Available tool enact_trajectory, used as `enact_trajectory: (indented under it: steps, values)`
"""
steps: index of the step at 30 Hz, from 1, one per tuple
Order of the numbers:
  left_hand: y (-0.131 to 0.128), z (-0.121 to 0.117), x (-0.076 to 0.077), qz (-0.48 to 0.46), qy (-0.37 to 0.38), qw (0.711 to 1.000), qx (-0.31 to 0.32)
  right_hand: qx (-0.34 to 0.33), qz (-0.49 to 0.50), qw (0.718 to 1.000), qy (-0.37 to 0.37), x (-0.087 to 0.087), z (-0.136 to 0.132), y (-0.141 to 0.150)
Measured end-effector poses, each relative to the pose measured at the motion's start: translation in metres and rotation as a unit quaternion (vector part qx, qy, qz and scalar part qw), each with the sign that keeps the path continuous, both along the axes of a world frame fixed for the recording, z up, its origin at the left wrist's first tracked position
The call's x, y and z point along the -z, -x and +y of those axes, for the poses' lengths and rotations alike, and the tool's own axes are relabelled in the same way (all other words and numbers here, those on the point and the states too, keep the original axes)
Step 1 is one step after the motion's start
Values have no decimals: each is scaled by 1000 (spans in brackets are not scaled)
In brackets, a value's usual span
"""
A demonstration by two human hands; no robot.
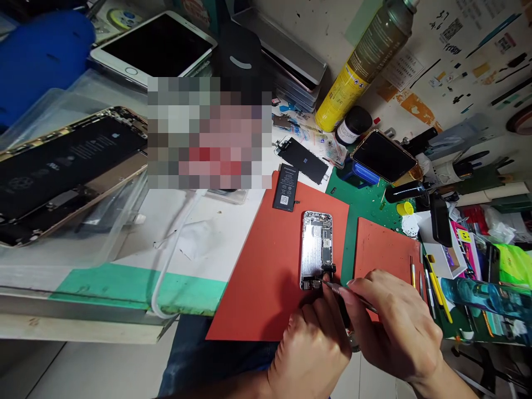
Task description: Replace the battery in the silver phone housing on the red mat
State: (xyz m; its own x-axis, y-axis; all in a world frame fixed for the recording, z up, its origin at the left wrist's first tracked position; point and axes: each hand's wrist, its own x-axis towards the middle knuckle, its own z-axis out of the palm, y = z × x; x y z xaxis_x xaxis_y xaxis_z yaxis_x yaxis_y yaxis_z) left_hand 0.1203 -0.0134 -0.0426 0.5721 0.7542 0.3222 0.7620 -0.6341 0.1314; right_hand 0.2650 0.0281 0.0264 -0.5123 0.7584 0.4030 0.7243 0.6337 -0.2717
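An opened phone housing (312, 246), its battery bay bare silver metal, lies on a red mat (257, 266). At its lower end, my left hand (313, 338) is closed, fingers curled, with a fingertip against the housing beside a small black part (328, 268). Whatever the left fingers pinch is hidden. My right hand (394, 321) grips slim metal tweezers (333, 286), whose tip reaches into the housing's lower end. Above the housing, a black phone battery (286, 187) with a QR code sits on the mat's edge. Behind it lies a dark screen part (305, 160).
Left stands a larger opened phone (70, 166) on plastic, with a white phone (155, 47) behind. A yellow spray can (353, 77) and black jar (353, 124) stand at the back. Pens and tools (436, 288) lie right, near a blue bottle (477, 296). A white cable (168, 266) crosses the table edge.
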Motion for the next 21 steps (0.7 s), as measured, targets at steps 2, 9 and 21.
enact_trajectory:
  steps: [2,9,21]
  values:
    - [0,0,0,-5,-4,1000,3,2,-1,1000,1,1,0,0]
    - [-2,3,1,-16,-16,1000,-3,-3,0,1000,-12,1,-1,1]
    - [0,1,1,-1,-4,1000,2,11,3,1000,2,0,-1,2]
